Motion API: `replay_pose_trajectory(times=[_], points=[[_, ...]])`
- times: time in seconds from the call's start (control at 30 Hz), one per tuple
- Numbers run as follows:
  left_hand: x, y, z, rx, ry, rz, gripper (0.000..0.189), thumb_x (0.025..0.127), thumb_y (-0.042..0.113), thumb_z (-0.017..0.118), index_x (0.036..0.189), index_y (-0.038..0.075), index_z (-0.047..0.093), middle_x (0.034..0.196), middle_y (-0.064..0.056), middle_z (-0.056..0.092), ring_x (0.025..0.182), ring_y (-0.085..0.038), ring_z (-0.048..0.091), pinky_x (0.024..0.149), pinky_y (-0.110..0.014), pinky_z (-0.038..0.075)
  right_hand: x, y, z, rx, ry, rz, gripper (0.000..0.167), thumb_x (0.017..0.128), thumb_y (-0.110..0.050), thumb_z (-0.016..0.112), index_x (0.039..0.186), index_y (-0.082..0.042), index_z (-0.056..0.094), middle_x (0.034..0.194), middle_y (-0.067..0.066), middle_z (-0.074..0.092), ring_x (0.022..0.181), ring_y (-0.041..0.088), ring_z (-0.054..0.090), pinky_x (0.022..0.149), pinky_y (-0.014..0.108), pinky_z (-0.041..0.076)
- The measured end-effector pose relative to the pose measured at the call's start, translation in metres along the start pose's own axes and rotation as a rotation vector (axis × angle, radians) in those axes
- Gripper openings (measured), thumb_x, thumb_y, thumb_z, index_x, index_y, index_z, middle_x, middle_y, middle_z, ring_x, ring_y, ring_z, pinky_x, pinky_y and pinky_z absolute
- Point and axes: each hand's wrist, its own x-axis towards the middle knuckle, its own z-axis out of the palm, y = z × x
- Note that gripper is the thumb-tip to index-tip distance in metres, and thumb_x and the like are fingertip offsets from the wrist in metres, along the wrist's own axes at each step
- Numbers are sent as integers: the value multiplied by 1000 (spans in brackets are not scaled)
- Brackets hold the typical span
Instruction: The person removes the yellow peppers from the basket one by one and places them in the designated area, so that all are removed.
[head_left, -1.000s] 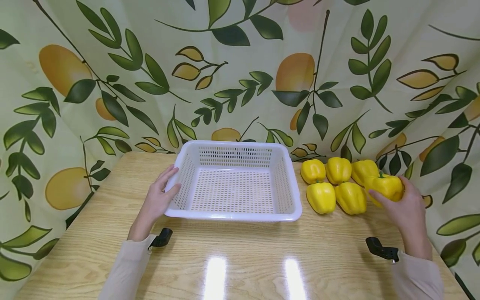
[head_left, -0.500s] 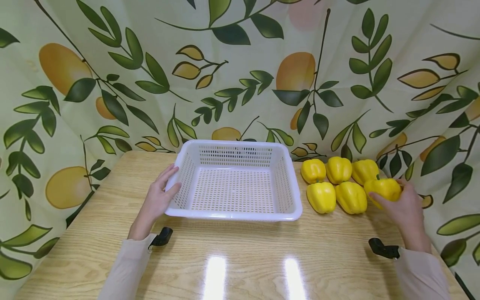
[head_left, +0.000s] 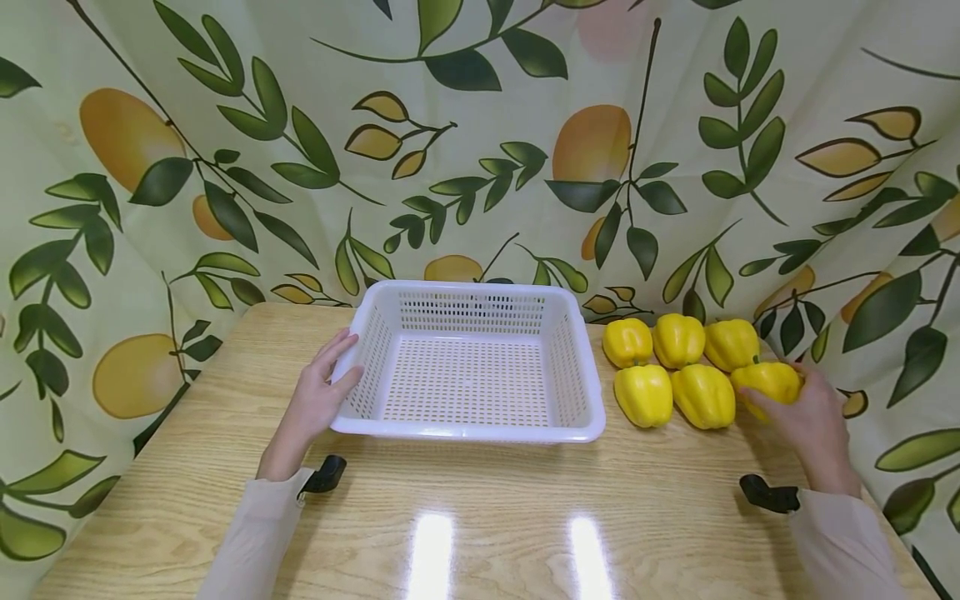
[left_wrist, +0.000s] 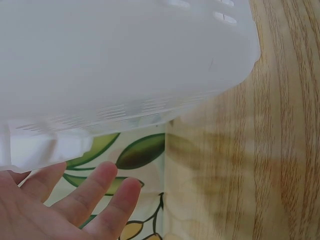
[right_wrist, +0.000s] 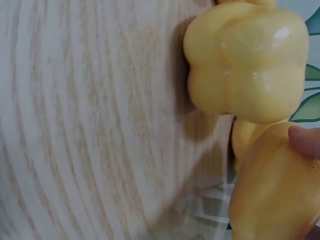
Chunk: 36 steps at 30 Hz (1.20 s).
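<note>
A white rectangular plastic basket (head_left: 465, 432) with slotted walls stands on the wooden table. My left hand (head_left: 317, 398) holds its left rim, thumb over the top edge; in the left wrist view several fingers (left_wrist: 117, 205) extend below the rim, outside the wall. My right hand (head_left: 813, 421) grips a yellow bell pepper (head_left: 767, 382) from its right side, at the right end of the front row. The right wrist view shows the thumb (right_wrist: 305, 140) against this held pepper (right_wrist: 272, 185), beside a neighbouring pepper (right_wrist: 247, 60). The fingers behind the held pepper are largely hidden.
Several more yellow bell peppers (head_left: 643, 396) sit in two close rows right of the basket. A curtain (head_left: 480, 167) printed with leaves and fruit hangs behind the wooden table (head_left: 510, 500). Black wrist mounts (head_left: 768, 493) stick out from both sleeves.
My right hand has brought the held bell pepper slightly down and left, closer to the front row of peppers. The left hand and the basket have stayed put.
</note>
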Motion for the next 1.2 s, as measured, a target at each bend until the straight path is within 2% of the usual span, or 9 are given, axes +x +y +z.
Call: replay_pose_trajectory(times=[0.23, 0.37, 0.5, 0.63, 0.87, 0.97, 1.1, 1.2], points=[[0, -2, 1, 3, -4, -17, 56, 100, 12, 54, 152, 3, 36, 167, -10, 17, 152, -40, 19, 120, -59, 26, 3, 8, 4, -39, -60, 24, 96, 92, -48, 62, 147, 18, 19, 139, 46, 32, 116, 57, 38, 91, 66, 37], [0, -3, 1, -1, -6, -18, 56, 100, 11, 54, 152, 3, 36, 167, -10, 17, 152, -40, 18, 121, -59, 24, 4, 11, 7, -37, -76, 25, 94, 93, -46, 60, 147, 19, 18, 137, 47, 32, 115, 57, 38, 90, 65, 37], [0, -2, 1, -5, -3, -7, 56, 99, 11, 54, 152, 2, 37, 167, -11, 18, 152, -40, 19, 120, -58, 25, 4, 13, 10, -30, -89, 61, 96, 93, -47, 60, 148, 19, 15, 138, 48, 30, 116, 56, 37, 90, 65, 37], [0, -3, 1, -3, 2, -3, 56, 99, 11, 55, 151, 2, 37, 167, -11, 18, 151, -41, 20, 120, -59, 25, 5, 14, 13, -14, -100, 78, 95, 93, -48, 59, 146, 19, 17, 135, 45, 33, 110, 53, 40, 84, 60, 40], [-1, -4, 0, -1, -2, -16, 56, 99, 11, 54, 152, 4, 37, 167, -8, 18, 152, -39, 18, 121, -58, 23, 4, 16, 11, 0, -114, 51, 87, 94, -46, 60, 139, 21, 26, 122, 40, 41, 98, 47, 45, 73, 46, 40], [-1, -3, 1, 7, -1, -20, 56, 100, 12, 54, 153, 6, 37, 167, -7, 17, 153, -38, 18, 121, -58, 23, 4, 17, 10, 3, -122, 43, 89, 94, -44, 60, 142, 21, 23, 127, 42, 38, 102, 50, 44, 76, 50, 41], [0, -1, 1, 14, 0, -23, 56, 100, 13, 54, 153, 8, 36, 167, -6, 16, 153, -38, 17, 121, -59, 23, 7, 18, 9, 14, -143, 59, 96, 94, -44, 60, 146, 21, 11, 137, 46, 29, 111, 55, 38, 87, 62, 39], [0, -1, 1, 12, 1, -21, 57, 100, 12, 54, 153, 7, 36, 167, -7, 16, 153, -38, 17, 121, -59, 23, 9, 19, 9, 24, -156, 69, 99, 94, -44, 59, 148, 20, 7, 141, 47, 25, 116, 57, 35, 91, 66, 37]])
